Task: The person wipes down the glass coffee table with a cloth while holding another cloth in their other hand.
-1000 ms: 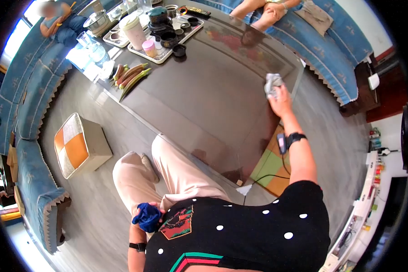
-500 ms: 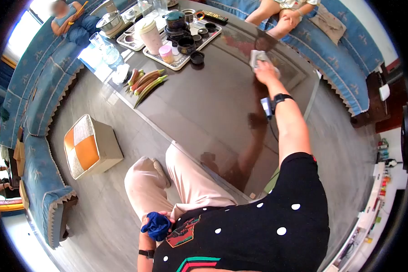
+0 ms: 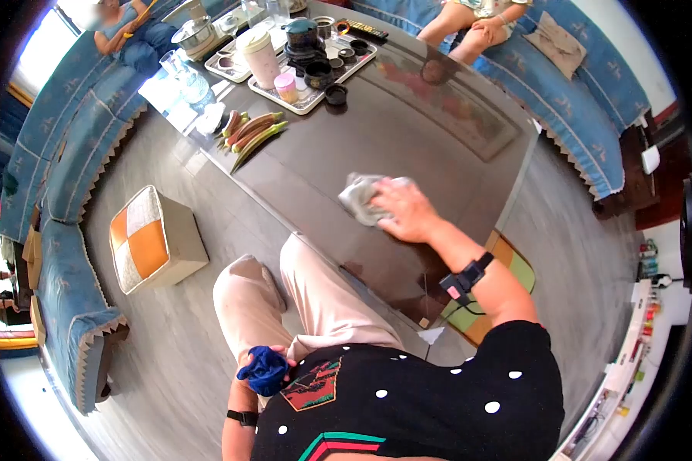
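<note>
My right hand (image 3: 407, 212) presses a crumpled grey-white cloth (image 3: 359, 201) against the dark glossy tabletop (image 3: 315, 165), near its middle. The hand and cloth are slightly blurred. Down at my lap, my left hand (image 3: 245, 358) is closed around a bundled dark blue cloth (image 3: 267, 370), which hides most of its fingers. Several okra-like pods (image 3: 255, 135), reddish and green, lie at the table's left edge, apart from both hands.
Farther up the table are a metal tray (image 3: 304, 105) with cups, a pale tumbler (image 3: 259, 61), a glass pitcher (image 3: 188, 84) and a metal pot (image 3: 194, 38). A cube stool (image 3: 158, 242) stands on the floor at left. Two people sit on the blue sofas (image 3: 553, 115).
My right hand has swept the grey-white cloth from the table's far right side back toward me and left. My left hand still holds the blue cloth at my lap.
</note>
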The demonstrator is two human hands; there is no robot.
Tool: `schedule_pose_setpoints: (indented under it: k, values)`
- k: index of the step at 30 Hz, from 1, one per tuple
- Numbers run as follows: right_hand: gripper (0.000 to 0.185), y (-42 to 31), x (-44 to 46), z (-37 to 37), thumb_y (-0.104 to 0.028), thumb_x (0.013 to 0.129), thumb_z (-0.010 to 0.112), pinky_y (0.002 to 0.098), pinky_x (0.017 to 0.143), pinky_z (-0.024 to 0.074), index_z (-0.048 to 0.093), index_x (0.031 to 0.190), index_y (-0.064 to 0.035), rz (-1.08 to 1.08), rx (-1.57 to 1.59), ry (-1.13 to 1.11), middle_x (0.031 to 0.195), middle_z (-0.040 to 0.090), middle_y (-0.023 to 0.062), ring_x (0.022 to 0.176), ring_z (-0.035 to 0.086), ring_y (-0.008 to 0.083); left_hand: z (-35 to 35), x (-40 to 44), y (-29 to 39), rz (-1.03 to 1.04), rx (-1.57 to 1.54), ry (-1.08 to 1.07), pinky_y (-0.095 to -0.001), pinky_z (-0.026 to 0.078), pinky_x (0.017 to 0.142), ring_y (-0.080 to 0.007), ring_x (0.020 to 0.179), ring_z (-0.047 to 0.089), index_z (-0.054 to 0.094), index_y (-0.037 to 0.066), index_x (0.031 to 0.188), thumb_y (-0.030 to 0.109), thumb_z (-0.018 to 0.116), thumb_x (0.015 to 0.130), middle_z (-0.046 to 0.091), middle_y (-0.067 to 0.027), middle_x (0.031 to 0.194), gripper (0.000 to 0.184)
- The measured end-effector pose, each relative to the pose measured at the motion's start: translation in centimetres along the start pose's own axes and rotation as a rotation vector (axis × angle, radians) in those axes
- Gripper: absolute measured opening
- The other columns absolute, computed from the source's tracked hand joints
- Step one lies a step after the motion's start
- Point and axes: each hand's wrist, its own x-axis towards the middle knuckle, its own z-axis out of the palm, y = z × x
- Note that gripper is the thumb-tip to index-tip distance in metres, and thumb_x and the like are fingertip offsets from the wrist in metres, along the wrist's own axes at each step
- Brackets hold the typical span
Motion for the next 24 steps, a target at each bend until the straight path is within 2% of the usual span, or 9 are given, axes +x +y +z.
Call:
schedule_pose_setpoints:
  k: [2, 5, 8, 10, 13, 18, 19, 22, 24]
  values:
    - [0.04, 5.1, -0.6, -1.3, -0.029, 0.071, 0.068, 0.0486, 0.096, 0.04, 0.061, 0.107, -0.0131, 0.104, -0.098, 0.223, 0.126, 0.054, 0.0157, 0.117, 0.051, 0.0328, 0.2, 0.0, -0.1, 0.007, -0.024, 0.002, -0.0505, 0.052, 0.081, -0.0455, 0.093, 0.061, 0.038, 0.0, 0.138, 0.049, 0.057, 0.085, 0.046, -0.0391, 0.124, 0.074]
    - [0.044, 15.8, -1.3, -2.7, -0.03, 0.074, 0.067, 0.0463, 0.089, 0.0447, 0.057, 0.113, -0.0099, 0.383, -0.211, 0.321, 0.115, 0.053, 0.0144, 0.107, 0.053, 0.0344, 1.7, -0.1, -0.1, 0.073, 0.152, 0.112, -0.0412, 0.055, 0.072, -0.04, 0.082, 0.063, 0.041, 0.002, 0.135, 0.057, 0.049, 0.087, 0.053, -0.0357, 0.115, 0.074]
    - [0.054, 25.5, -0.3, -3.3, -0.039, 0.078, 0.066, 0.0418, 0.103, 0.0373, 0.055, 0.121, -0.0086, 0.639, -0.164, 0.288, 0.14, 0.041, 0.0187, 0.125, 0.043, 0.0357, 2.0, -0.7, -0.3, 0.12, 0.166, 0.163, -0.0404, 0.055, 0.071, -0.0396, 0.08, 0.063, 0.041, 0.001, 0.135, 0.059, 0.045, 0.088, 0.054, -0.0355, 0.114, 0.075]
    - [0.058, 26.6, 2.7, -4.9, -0.04, 0.079, 0.064, 0.0406, 0.107, 0.0329, 0.052, 0.126, -0.0079, 0.778, -0.121, 0.177, 0.145, 0.036, 0.0181, 0.13, 0.038, 0.0366, 2.1, -0.7, -0.3, 0.124, 0.141, 0.189, -0.0401, 0.056, 0.071, -0.0394, 0.079, 0.063, 0.041, 0.0, 0.134, 0.06, 0.042, 0.088, 0.055, -0.0346, 0.112, 0.076]
    - [0.057, 26.4, 7.8, -4.4, -0.042, 0.081, 0.061, 0.0405, 0.106, 0.0341, 0.053, 0.125, -0.0067, 0.849, -0.185, 0.123, 0.14, 0.043, 0.0188, 0.129, 0.04, 0.0338, 3.6, -0.6, 0.0, 0.124, 0.174, 0.244, -0.0409, 0.056, 0.072, -0.0393, 0.08, 0.064, 0.041, -0.003, 0.133, 0.062, 0.039, 0.089, 0.056, -0.0339, 0.112, 0.078]
    - [0.057, 20.6, 16.6, -1.3, -0.042, 0.084, 0.058, 0.0423, 0.107, 0.0323, 0.049, 0.127, -0.0049, 0.685, -0.204, 0.089, 0.134, 0.049, 0.0186, 0.129, 0.04, 0.0349, 3.9, -0.5, 0.4, 0.118, 0.301, 0.327, -0.0402, 0.056, 0.075, -0.0383, 0.084, 0.064, 0.041, -0.004, 0.132, 0.061, 0.042, 0.088, 0.055, -0.034, 0.112, 0.078]
    - [0.057, 19.9, 18.1, 0.5, -0.042, 0.085, 0.057, 0.0429, 0.108, 0.0311, 0.049, 0.129, -0.0053, 0.598, -0.213, 0.1, 0.135, 0.047, 0.0189, 0.13, 0.038, 0.0349, 3.1, -0.3, 0.4, 0.111, 0.271, 0.295, -0.0395, 0.055, 0.076, -0.0379, 0.085, 0.064, 0.041, -0.004, 0.132, 0.061, 0.044, 0.087, 0.055, -0.0338, 0.112, 0.079]
    - [0.056, 12.4, 19.8, 1.1, -0.042, 0.088, 0.05, 0.0573, 0.108, 0.0237, 0.042, 0.137, -0.0148, 0.652, -0.196, -0.018, 0.153, 0.024, 0.0041, 0.14, 0.021, 0.0286, 3.3, 0.1, 0.6, 0.062, 0.174, 0.209, -0.0384, 0.055, 0.076, -0.0374, 0.087, 0.064, 0.041, -0.004, 0.132, 0.062, 0.05, 0.083, 0.055, -0.0335, 0.113, 0.083]
    - [0.06, 8.2, 19.2, 0.5, -0.04, 0.091, 0.048, 0.0613, 0.108, 0.0208, 0.033, 0.143, -0.0124, 0.591, -0.184, -0.148, 0.155, 0.018, 0.0064, 0.142, 0.016, 0.0315, 2.6, 0.2, 0.5, 0.08, 0.231, 0.166, -0.0389, 0.055, 0.076, -0.038, 0.086, 0.064, 0.04, -0.005, 0.133, 0.062, 0.05, 0.084, 0.055, -0.0342, 0.113, 0.083]
